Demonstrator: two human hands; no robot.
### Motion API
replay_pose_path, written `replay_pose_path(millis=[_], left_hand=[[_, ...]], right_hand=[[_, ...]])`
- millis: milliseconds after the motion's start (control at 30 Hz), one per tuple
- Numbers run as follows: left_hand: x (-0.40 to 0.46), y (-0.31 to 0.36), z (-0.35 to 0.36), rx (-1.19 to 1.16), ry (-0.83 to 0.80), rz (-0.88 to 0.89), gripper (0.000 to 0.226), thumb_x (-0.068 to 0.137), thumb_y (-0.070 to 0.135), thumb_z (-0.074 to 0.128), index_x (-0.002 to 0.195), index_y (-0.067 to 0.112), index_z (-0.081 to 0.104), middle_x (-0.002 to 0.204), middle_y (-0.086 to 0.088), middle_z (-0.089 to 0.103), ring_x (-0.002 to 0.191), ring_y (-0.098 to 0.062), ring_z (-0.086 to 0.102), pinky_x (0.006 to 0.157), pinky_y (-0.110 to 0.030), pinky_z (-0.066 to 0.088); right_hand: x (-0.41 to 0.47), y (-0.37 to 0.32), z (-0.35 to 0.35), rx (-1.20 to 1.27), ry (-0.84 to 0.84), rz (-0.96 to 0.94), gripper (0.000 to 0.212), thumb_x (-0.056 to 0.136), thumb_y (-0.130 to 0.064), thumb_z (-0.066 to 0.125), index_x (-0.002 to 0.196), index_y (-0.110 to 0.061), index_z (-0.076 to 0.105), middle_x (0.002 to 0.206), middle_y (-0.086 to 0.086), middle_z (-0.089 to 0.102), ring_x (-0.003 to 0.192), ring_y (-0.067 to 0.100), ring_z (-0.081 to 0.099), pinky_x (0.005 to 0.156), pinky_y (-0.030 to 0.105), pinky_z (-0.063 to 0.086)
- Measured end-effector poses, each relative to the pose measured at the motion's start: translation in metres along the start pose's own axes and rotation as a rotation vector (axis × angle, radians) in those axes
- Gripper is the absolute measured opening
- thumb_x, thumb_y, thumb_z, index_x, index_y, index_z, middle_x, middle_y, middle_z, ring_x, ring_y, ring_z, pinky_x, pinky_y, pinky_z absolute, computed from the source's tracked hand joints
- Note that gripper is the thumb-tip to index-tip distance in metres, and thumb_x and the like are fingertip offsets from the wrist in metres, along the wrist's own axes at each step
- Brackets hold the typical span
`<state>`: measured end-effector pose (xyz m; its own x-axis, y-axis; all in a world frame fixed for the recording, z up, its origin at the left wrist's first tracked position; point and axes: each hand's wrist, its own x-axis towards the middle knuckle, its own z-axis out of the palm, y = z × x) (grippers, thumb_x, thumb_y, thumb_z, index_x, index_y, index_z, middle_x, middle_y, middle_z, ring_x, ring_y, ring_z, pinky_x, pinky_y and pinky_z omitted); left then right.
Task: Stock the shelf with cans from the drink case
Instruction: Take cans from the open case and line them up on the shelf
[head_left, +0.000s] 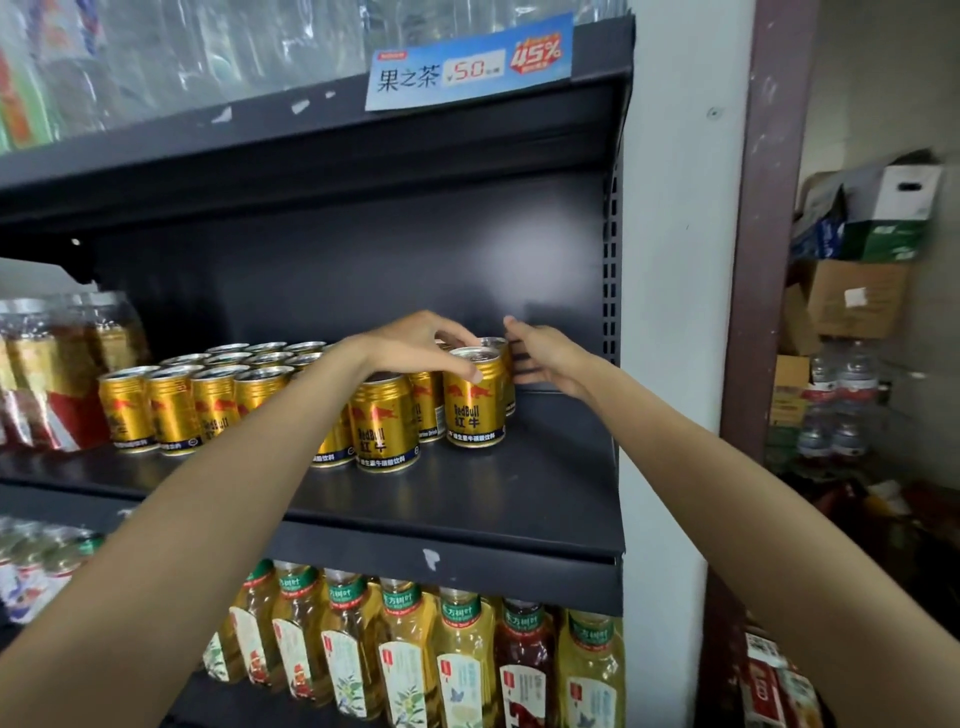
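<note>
Stocking: head view, gold cans (218, 400) are standing on the dark shelf (519, 493). Left hand (415, 345) is gripping the rightmost can (475, 397) by its rim, probably to square the row. Right hand (545, 358) is hovering open beside it. Bare shelf room is lying rightward, ending at the upright; the drink case is out of sight.

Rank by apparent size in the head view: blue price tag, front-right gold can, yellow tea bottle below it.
1. blue price tag, widest of the three.
2. yellow tea bottle, though its base is cropped and it sits nearer the camera.
3. front-right gold can, touched by the left hand.
</note>
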<state>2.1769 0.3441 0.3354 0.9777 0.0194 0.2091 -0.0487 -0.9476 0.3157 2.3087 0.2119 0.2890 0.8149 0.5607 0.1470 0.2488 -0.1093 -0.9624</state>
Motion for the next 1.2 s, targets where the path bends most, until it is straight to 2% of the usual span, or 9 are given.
replay_pose_path(millis=[133,367,533,667,800,900,1000,1067,1200], left_hand=[[0.004,-0.012,0.004,-0.037,-0.028,-0.03,0.054,0.079,0.045,0.069,0.129,0.031,0.055,0.133,0.009,0.052,0.116,-0.01,0.046,0.092,-0.028,0.037],[0.003,-0.012,0.003,-0.04,-0.026,0.001,0.063,0.08,0.043,0.069,0.137,0.03,0.045,0.141,0.005,0.045,0.125,-0.014,0.043,0.099,-0.031,0.037],[-0.009,-0.007,0.004,0.101,0.122,0.036,0.069,0.077,0.05,0.069,0.138,0.031,0.043,0.138,0.005,0.046,0.128,-0.017,0.041,0.103,-0.033,0.036],[-0.035,0.0,0.009,0.195,0.437,0.123,0.047,0.088,0.048,0.057,0.13,0.031,0.051,0.124,0.012,0.059,0.123,-0.017,0.047,0.101,-0.038,0.037],[-0.085,0.013,0.03,0.011,0.799,0.286,0.021,0.09,0.032,0.057,0.109,0.029,0.064,0.093,0.02,0.066,0.099,-0.011,0.06,0.089,-0.033,0.047],[-0.122,0.016,0.058,-0.166,0.919,0.371,0.017,0.09,0.029,0.054,0.101,0.025,0.067,0.083,0.012,0.07,0.078,-0.007,0.064,0.07,-0.031,0.051],[-0.157,0.012,0.089,-0.36,0.965,0.431,0.016,0.091,0.028,0.051,0.093,0.022,0.066,0.069,0.007,0.066,0.068,-0.005,0.063,0.063,-0.029,0.051],[-0.183,0.012,0.114,-0.482,0.959,0.437,0.016,0.091,0.027,0.05,0.09,0.02,0.064,0.063,0.011,0.061,0.062,-0.005,0.061,0.057,-0.02,0.047],[-0.23,0.01,0.169,-0.6,0.807,0.357,0.014,0.09,0.026,0.051,0.094,0.021,0.063,0.075,0.018,0.061,0.069,0.002,0.059,0.061,-0.009,0.041]], right_hand=[[-0.006,0.004,0.005,-0.016,-0.001,-0.029,0.055,0.098,-0.044,0.04,0.139,-0.008,0.039,0.14,0.011,0.049,0.124,0.026,0.05,0.102,0.039,0.044],[-0.018,-0.001,0.007,-0.01,0.004,-0.043,0.054,0.099,-0.044,0.037,0.139,-0.008,0.038,0.139,0.013,0.049,0.124,0.027,0.05,0.099,0.037,0.044],[-0.03,-0.002,0.007,-0.066,0.086,-0.062,0.056,0.098,-0.045,0.038,0.145,-0.014,0.031,0.149,0.008,0.037,0.133,0.026,0.039,0.106,0.04,0.038],[-0.062,0.0,0.005,-0.11,0.234,-0.273,0.033,0.096,-0.028,0.049,0.127,-0.015,0.054,0.13,0.001,0.055,0.123,0.017,0.048,0.101,0.027,0.037],[-0.121,0.003,0.012,-0.224,0.394,-0.581,0.015,0.091,-0.016,0.057,0.104,-0.021,0.062,0.106,-0.008,0.063,0.107,0.011,0.058,0.094,0.022,0.042],[-0.176,0.011,0.03,-0.28,0.565,-0.746,0.01,0.091,-0.016,0.058,0.099,-0.019,0.063,0.097,-0.007,0.066,0.094,0.006,0.06,0.083,0.013,0.043],[-0.228,0.034,0.056,-0.388,0.729,-0.83,0.01,0.091,-0.016,0.058,0.099,-0.012,0.063,0.09,-0.007,0.065,0.082,0.003,0.059,0.077,0.012,0.045],[-0.259,0.057,0.072,-0.466,0.785,-0.839,0.013,0.091,-0.016,0.056,0.098,-0.009,0.063,0.087,-0.006,0.063,0.078,0.003,0.057,0.074,0.013,0.045],[-0.318,0.114,0.096,-0.661,0.797,-0.751,0.014,0.09,-0.014,0.055,0.096,-0.005,0.065,0.086,-0.001,0.065,0.077,0.002,0.051,0.074,0.012,0.042]])
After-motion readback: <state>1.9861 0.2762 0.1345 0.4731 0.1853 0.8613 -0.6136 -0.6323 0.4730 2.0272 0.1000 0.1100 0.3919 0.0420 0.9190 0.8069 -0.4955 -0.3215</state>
